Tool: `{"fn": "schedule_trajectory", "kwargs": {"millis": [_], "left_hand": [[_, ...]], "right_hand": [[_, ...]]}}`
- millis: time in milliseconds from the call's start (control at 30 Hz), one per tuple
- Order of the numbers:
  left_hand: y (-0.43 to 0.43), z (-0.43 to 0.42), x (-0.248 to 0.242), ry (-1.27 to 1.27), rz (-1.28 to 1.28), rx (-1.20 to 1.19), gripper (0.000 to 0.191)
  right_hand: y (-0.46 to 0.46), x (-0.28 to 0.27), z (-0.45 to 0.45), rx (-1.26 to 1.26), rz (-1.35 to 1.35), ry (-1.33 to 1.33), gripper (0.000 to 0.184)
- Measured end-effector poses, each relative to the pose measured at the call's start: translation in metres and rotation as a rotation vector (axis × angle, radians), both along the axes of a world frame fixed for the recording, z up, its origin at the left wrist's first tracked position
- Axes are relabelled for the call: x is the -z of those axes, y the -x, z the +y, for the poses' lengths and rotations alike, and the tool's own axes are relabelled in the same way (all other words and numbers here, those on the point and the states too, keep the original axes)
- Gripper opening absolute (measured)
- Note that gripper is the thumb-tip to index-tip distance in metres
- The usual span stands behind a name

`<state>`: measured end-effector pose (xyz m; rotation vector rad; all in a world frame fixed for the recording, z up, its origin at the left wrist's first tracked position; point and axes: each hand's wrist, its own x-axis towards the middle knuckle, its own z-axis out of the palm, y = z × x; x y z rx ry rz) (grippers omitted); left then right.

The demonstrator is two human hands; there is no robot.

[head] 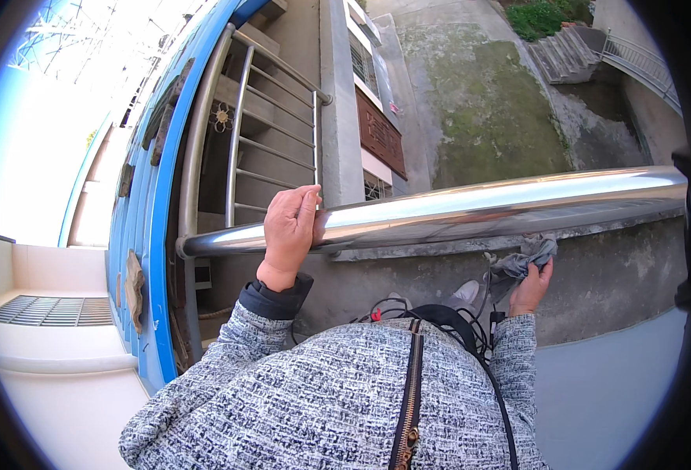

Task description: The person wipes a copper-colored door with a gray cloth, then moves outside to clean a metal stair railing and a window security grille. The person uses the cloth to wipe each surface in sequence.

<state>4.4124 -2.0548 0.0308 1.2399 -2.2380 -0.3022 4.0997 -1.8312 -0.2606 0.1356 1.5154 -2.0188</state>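
A shiny round metal handrail (468, 205) runs across the view before me. My left hand (292, 220) rests against the rail towards its left end, with its fingers bent together; I cannot see anything in it. On the near side of the rail and below it, my right hand (534, 288) grips a crumpled grey cloth (524, 258). The cloth hangs close to the rail's underside and the ledge. Black cables (480, 329) lie loosely at the front of my jacket.
Metal railing bars (275, 144) join at the left, beside a blue corrugated metal sheet (160, 205) bearing stone pieces (134, 288). A low concrete wall (615, 270) stands under the rail. Far below lie a mossy concrete yard (492, 111) and concrete steps (562, 56).
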Motion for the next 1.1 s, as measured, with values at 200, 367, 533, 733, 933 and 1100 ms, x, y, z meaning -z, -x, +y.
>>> {"fn": "schedule_trajectory", "kwargs": {"millis": [200,367,533,733,933,1100], "left_hand": [[0.003,0.004,0.0,-0.081,-0.003,-0.089,0.015],[0.005,-0.001,-0.004,-0.13,-0.061,-0.088,0.015],[0.005,-0.011,0.0,-0.184,-0.024,-0.064,0.017],[-0.011,0.0,0.002,-0.303,0.039,-0.104,0.024],[0.004,0.004,0.002,-0.2,-0.049,-0.046,0.028],[-0.012,-0.008,0.005,-0.25,-0.04,-0.085,0.027]], "right_hand": [[-0.016,-0.006,-0.051,-0.249,0.325,0.064,0.046],[-0.022,0.081,-0.064,-0.413,0.429,-0.182,0.045],[0.003,0.171,-0.054,-0.674,0.475,-0.678,0.044],[0.042,0.127,-0.001,0.022,0.144,-0.656,0.046],[0.101,-0.043,0.009,0.491,0.237,0.117,0.044],[0.112,-0.1,-0.013,0.244,0.91,-0.073,0.042]]}}
